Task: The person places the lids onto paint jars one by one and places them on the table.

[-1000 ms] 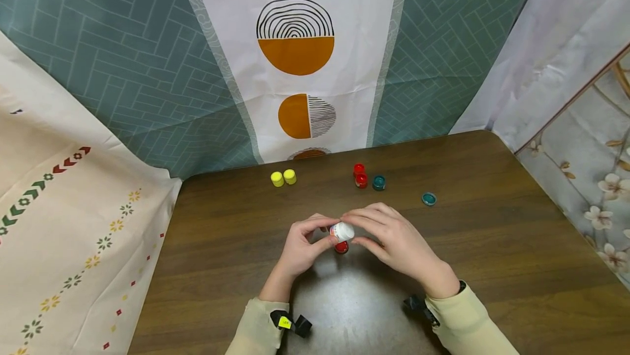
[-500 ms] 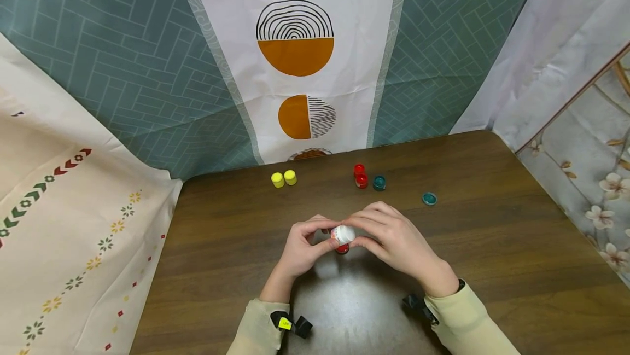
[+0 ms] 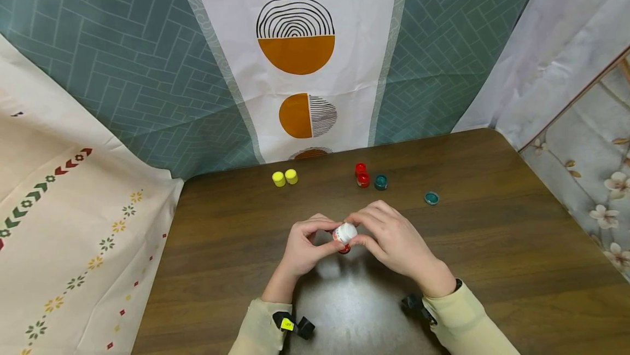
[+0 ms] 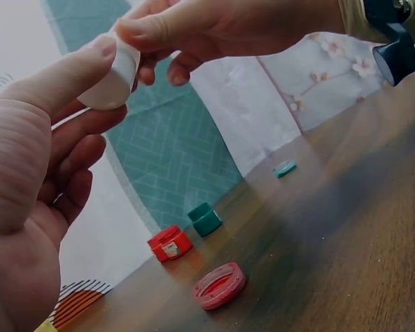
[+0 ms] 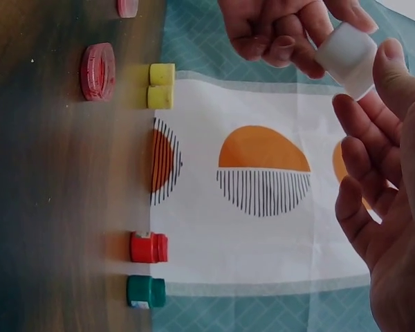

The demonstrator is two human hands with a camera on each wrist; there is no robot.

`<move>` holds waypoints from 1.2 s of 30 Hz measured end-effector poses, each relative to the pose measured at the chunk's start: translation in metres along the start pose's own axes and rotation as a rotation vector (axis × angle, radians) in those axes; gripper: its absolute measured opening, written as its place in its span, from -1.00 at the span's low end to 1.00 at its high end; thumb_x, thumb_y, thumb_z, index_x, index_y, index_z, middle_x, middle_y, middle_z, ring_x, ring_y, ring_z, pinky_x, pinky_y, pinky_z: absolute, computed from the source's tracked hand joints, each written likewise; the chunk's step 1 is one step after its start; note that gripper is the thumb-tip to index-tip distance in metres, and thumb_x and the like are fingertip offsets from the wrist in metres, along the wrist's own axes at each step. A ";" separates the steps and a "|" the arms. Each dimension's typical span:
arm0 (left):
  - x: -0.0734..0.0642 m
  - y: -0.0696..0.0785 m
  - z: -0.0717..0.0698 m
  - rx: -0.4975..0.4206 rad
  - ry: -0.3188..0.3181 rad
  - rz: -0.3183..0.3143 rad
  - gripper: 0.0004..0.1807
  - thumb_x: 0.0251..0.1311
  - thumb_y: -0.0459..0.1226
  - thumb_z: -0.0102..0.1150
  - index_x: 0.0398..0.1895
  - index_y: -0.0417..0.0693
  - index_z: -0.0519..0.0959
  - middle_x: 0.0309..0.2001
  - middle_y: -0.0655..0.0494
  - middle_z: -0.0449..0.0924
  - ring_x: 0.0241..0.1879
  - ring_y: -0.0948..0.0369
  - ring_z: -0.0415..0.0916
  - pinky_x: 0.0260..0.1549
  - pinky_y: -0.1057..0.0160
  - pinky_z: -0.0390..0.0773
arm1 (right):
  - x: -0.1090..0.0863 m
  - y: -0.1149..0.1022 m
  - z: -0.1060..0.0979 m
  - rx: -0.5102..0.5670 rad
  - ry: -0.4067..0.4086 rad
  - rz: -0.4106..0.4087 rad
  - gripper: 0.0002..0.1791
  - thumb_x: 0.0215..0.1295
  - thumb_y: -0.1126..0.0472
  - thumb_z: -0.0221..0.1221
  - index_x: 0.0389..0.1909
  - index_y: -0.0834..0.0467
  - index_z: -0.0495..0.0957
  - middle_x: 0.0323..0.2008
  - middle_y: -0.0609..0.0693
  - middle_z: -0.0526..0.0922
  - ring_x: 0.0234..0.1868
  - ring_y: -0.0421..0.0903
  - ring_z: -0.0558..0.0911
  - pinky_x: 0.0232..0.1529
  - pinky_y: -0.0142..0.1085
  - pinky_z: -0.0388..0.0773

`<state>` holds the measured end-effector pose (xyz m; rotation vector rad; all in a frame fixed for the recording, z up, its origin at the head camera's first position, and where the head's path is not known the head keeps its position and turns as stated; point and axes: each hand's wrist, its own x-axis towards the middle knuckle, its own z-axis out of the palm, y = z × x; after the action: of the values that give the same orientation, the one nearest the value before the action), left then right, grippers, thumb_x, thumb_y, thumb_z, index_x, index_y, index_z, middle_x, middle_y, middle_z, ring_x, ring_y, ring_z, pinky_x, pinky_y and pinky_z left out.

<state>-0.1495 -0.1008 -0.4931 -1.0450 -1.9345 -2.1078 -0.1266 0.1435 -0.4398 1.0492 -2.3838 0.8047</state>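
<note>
A small white paint jar (image 3: 345, 233) is held above the table between both hands. My left hand (image 3: 302, 243) grips its left side with thumb and fingers. From the right, my right hand (image 3: 394, 237) pinches its white cap end between thumb and fingertips. In the right wrist view the white jar (image 5: 348, 59) sits tilted between the two hands, the right thumb against its side. Below the hands a red lid (image 4: 220, 285) lies on the table, its hollow ringed side showing; in the head view the jar and fingers partly cover it.
Toward the back of the brown table (image 3: 221, 267) stand two yellow jars (image 3: 285, 178), red pieces including an uncapped red jar (image 4: 169, 243), and a teal jar (image 3: 381, 182). A teal lid (image 3: 431, 198) lies farther right. Printed cloth (image 3: 315, 59) hangs behind the back edge.
Both hands keep hold of the white jar at nearly the same spot. The jar has turned slightly, and the right fingertips have shifted a little around its cap end.
</note>
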 end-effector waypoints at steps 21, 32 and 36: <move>-0.001 0.005 0.004 0.139 0.070 -0.067 -0.63 0.02 -0.55 0.61 -0.07 -0.20 0.78 -0.20 -0.04 0.75 -0.17 0.17 0.64 -0.16 0.03 0.66 | 0.002 -0.001 0.007 -0.066 -0.021 0.017 -0.39 0.62 -0.28 -0.11 0.17 0.10 0.65 0.04 -0.06 0.69 0.08 -0.03 0.59 0.13 -0.06 0.57; 0.002 0.002 0.004 0.276 0.036 -0.130 -0.58 0.16 -0.39 0.60 0.10 -0.04 0.77 0.04 0.11 0.77 -0.02 0.15 0.61 -0.10 -0.17 0.60 | 0.001 0.001 0.008 -0.072 -0.009 0.021 -0.56 0.61 -0.07 0.20 0.32 0.06 0.62 0.15 -0.04 0.69 0.16 0.00 0.60 0.19 0.00 0.56; 0.002 0.000 0.001 0.298 0.047 -0.128 -0.60 0.17 -0.39 0.58 0.09 -0.03 0.74 0.00 0.10 0.75 -0.04 0.14 0.62 -0.10 -0.15 0.60 | 0.000 0.002 0.008 -0.060 0.010 0.038 -0.50 0.53 -0.06 0.31 0.36 0.05 0.60 0.16 -0.06 0.69 0.18 -0.01 0.61 0.21 0.00 0.56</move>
<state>-0.1502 -0.0988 -0.4922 -0.8258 -2.2554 -1.8041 -0.1293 0.1390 -0.4464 0.9773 -2.4105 0.7446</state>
